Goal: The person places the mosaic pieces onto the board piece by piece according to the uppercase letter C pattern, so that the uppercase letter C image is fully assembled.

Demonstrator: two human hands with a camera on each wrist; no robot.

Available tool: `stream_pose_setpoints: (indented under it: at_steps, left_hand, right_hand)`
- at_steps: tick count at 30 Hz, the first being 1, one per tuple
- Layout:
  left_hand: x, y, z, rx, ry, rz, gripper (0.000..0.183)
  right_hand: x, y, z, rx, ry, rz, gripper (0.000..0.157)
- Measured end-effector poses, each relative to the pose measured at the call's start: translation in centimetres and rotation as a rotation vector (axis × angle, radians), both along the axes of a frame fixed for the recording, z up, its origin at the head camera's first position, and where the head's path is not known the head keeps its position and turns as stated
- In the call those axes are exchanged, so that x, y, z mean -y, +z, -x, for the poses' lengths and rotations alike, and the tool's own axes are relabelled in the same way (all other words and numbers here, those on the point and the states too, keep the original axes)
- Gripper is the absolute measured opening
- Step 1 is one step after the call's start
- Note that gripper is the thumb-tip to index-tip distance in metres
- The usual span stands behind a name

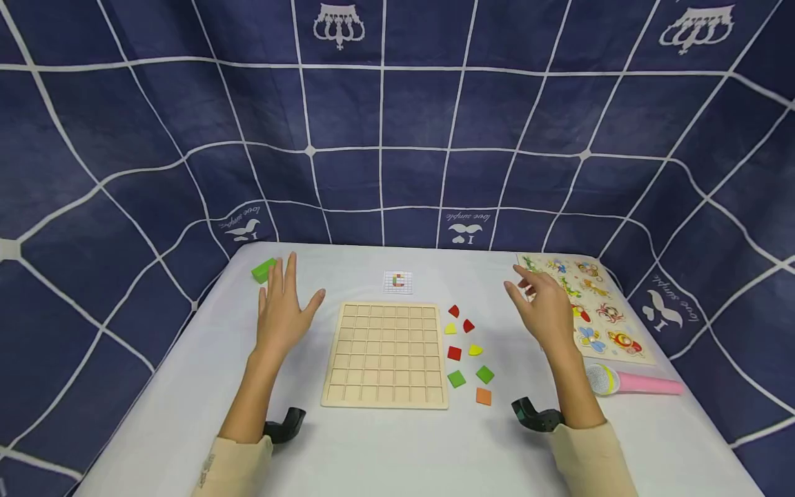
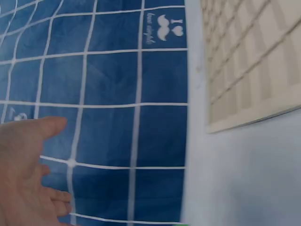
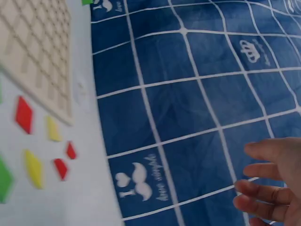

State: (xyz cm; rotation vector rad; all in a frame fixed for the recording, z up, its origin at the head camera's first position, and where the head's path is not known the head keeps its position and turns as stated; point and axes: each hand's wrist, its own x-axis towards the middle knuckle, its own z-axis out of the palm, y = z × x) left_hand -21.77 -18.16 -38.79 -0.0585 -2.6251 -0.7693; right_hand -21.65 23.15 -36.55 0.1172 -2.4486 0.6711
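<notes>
My left hand point(image 1: 282, 314) is held over the left part of the table, fingers spread and straight, holding nothing. Just beyond its fingertips lies a green block point(image 1: 263, 270). On the other side, my right hand point(image 1: 543, 307) hovers with loosely bent fingers and nothing in them, close to the animal picture board point(image 1: 611, 324). Between the hands lies a wooden grid board point(image 1: 386, 355). Along its right side are scattered red pieces point(image 1: 455, 353), yellow pieces point(image 1: 475, 350), green pieces point(image 1: 456, 379) and an orange square point(image 1: 484, 396).
A small printed pattern card point(image 1: 397, 282) lies behind the grid board. At the right, a pink toy microphone point(image 1: 646, 384) lies in front of the picture board. A dark blue checked curtain point(image 1: 410, 110) hangs around the back and sides of the white table point(image 1: 385, 455).
</notes>
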Motion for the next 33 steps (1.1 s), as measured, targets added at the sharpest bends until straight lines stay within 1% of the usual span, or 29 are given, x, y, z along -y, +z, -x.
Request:
stream_pose_setpoints:
  at_steps: [2, 4, 7, 9, 12, 15, 18, 20, 23, 27, 33]
  left_hand:
    - [0.1, -1.4, -0.4, 0.000, 0.001, -0.046, 0.083]
    - [0.0, -3.0, -0.7, 0.019, -0.002, -0.083, 0.083]
    - [-0.3, -5.3, -1.0, 0.078, -0.026, -0.123, 0.082]
    - [-0.4, -6.8, -1.1, 0.125, -0.059, -0.146, 0.083]
    - [-0.4, -8.6, -1.2, 0.186, -0.128, -0.196, 0.083]
    - [-0.2, -10.1, -1.1, 0.216, -0.195, -0.242, 0.082]
    - [-0.1, -11.4, -1.0, 0.229, -0.256, -0.230, 0.081]
    - [-0.1, -11.9, -1.0, 0.235, -0.279, -0.193, 0.081]
    - [-0.1, -12.4, -0.9, 0.234, -0.295, -0.139, 0.081]
    - [-0.1, -12.7, -0.9, 0.225, -0.286, -0.101, 0.082]
    - [-0.2, -12.6, -1.2, 0.211, -0.303, -0.014, 0.083]
  right_hand:
    - [-0.2, -1.1, -0.4, 0.011, 0.001, 0.051, 0.038]
    - [-0.6, -2.4, -0.7, 0.031, -0.006, 0.090, 0.038]
    - [-1.3, -4.5, -0.7, 0.073, 0.018, 0.133, 0.039]
    - [-1.5, -6.1, -0.7, 0.109, 0.064, 0.150, 0.040]
    - [-1.7, -8.5, -0.5, 0.186, 0.164, 0.192, 0.040]
    - [-1.7, -10.6, -0.3, 0.278, 0.264, 0.232, 0.041]
    - [-1.6, -12.3, -0.1, 0.356, 0.331, 0.243, 0.042]
    - [-1.4, -13.1, 0.0, 0.383, 0.358, 0.235, 0.041]
    - [-1.0, -13.8, 0.1, 0.396, 0.363, 0.212, 0.038]
    - [-0.4, -13.9, 0.1, 0.395, 0.338, 0.178, 0.034]
    - [0.1, -14.0, 0.0, 0.397, 0.309, 0.116, 0.034]
